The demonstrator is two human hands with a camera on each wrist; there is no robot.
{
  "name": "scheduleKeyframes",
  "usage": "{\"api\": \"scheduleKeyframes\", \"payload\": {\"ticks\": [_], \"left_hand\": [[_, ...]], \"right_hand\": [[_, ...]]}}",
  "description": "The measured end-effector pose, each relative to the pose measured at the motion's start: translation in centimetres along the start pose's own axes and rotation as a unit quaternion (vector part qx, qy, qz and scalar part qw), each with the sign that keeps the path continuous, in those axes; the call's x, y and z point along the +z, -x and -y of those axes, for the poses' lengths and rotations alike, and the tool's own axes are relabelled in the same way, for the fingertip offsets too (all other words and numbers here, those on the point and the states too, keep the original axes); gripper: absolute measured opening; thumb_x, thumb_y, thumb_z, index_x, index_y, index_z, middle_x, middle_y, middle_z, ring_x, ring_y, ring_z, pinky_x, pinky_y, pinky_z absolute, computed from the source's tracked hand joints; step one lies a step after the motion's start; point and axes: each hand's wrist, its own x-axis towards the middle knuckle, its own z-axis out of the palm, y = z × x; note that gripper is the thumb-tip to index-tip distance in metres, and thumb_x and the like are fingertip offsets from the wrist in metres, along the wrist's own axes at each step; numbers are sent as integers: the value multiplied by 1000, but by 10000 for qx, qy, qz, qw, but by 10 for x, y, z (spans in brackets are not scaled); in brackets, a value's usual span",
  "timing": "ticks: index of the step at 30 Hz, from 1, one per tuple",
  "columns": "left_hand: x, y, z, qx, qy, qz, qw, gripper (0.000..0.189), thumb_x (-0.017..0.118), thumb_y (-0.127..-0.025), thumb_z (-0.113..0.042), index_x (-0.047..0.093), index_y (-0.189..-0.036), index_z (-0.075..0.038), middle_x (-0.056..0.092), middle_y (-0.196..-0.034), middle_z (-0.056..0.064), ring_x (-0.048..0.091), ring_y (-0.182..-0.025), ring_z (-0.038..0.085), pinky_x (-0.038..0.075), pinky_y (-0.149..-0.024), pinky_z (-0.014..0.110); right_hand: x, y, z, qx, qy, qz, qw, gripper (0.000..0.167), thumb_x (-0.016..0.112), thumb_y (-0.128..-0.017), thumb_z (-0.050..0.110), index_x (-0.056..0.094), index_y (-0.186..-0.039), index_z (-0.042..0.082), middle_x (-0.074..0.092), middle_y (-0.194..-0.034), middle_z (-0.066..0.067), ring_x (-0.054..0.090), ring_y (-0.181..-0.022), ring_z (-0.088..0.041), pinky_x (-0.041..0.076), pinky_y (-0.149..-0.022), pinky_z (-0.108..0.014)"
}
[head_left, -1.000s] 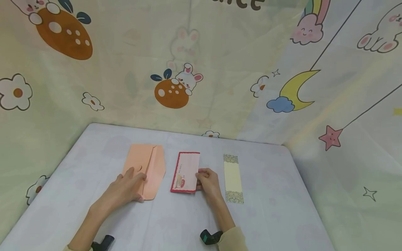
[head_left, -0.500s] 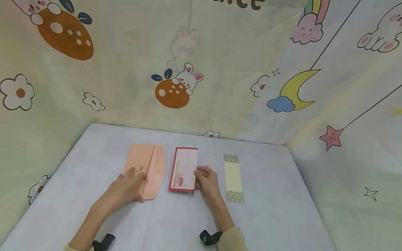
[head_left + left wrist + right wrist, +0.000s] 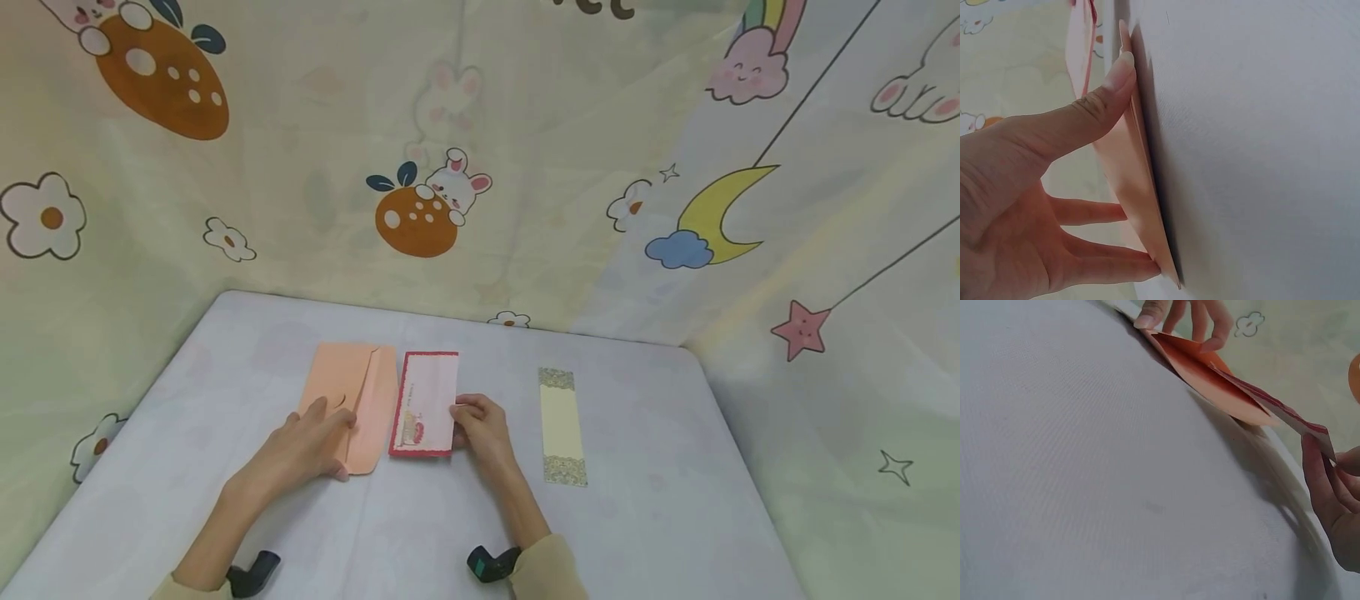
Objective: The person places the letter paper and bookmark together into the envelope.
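A peach envelope lies on the white table with its flap toward the right. My left hand rests on it, fingers spread; the left wrist view shows the thumb along its near edge and straight fingers against its face. My right hand pinches the right edge of a pale pink card with a red border and a small printed picture. In the right wrist view the card, raised and tilted, points its far end into the orange mouth of the envelope, which gapes a little.
A cream strip with glittery gold ends lies on the table to the right of my right hand. Behind and beside the table hangs a pale cloth printed with cartoon rabbits, flowers and a moon.
My right hand has carried the card leftward and slightly away from me, up to the envelope's flap side. The left hand stays on the envelope, and the cream strip lies where it was.
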Motion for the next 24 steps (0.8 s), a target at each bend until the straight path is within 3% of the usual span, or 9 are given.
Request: {"api": "scheduleKeyframes", "payload": {"ticks": [9,20,24], "left_hand": [[-1,-1,-2,27,-14,-24,10000,64,98,-63,-29,63,-116,-23,55,-120,14,51,-83,32,45,-62,40],[0,-2,-3,-48,-31,50,10000,63,98,-64,-27,63,-115,-23,54,-115,12,51,-83,34,45,-63,40],[1,-2,-2,-53,4,60,10000,62,98,-64,-27,62,-115,-23,54,-121,16,54,-88,40,48,-65,44]], "right_hand": [[15,-1,-2,-41,80,152,9998,26,67,-99,16,64,-121,3,74,-97,-8,65,-77,-16,55,-64,-25],[34,-3,-2,-59,-193,363,9991,24,67,-98,13,64,-120,1,74,-97,-9,66,-74,-15,58,-64,-26],[38,-4,-3,-70,-196,388,9990,24,66,-98,11,63,-119,0,74,-96,-9,66,-73,-15,58,-62,-26]]}}
